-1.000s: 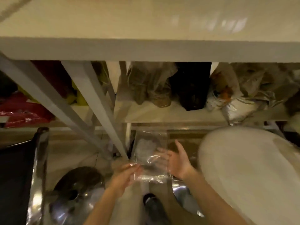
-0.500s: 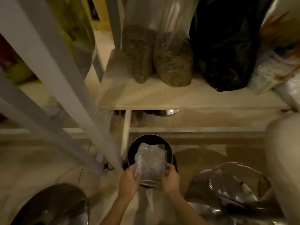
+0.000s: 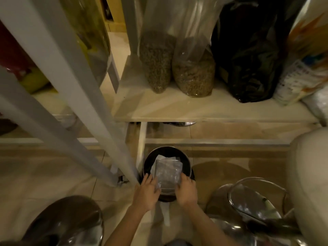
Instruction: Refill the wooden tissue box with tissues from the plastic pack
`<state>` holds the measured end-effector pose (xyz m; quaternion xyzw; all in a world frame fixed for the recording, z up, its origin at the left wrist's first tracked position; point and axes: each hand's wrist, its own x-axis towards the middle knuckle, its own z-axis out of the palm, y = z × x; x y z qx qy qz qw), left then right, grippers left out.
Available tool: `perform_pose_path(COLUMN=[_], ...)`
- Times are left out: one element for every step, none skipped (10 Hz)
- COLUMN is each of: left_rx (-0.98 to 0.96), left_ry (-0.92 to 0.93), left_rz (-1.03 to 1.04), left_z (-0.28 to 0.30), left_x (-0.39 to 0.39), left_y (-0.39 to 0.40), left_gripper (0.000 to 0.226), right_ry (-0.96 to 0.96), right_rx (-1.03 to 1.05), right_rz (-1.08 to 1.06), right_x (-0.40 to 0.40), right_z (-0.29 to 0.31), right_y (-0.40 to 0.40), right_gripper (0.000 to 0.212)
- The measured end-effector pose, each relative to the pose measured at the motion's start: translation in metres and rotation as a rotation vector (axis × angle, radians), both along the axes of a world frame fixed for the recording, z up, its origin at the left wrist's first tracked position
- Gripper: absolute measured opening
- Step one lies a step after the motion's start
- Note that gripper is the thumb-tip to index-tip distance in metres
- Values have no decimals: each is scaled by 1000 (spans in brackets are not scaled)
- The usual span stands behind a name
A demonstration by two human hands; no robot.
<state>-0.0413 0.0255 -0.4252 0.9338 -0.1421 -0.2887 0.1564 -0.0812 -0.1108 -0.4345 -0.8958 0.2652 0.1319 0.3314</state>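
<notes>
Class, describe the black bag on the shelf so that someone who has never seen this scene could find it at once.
Start at the pale shelf running across the upper middle of the view. Two clear bags of brownish grain stand on it; the black bag sits directly to their right. It is the only opaque, glossy black one there.

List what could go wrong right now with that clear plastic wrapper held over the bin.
The wrapper is held only at its near edge by the left hand and right hand, so it may slip free early. It is light and nearly as wide as the bin's opening, so it could catch on the rim or drift onto the floor.
</notes>
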Motion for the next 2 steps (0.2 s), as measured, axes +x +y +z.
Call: perform_pose_path(left_rx=[-123,-182], left_ry=[38,49], left_rz=[49,39], left_z=[63,144], left_x=[0,8], left_y=[-2,-5], left_gripper=[49,35], right_ry=[-126,-191], right_rx=[118,198], right_rz=[-55,-94], right_x=[3,7], right_z=[55,145], right_y=[6,8], right_gripper=[45,42])
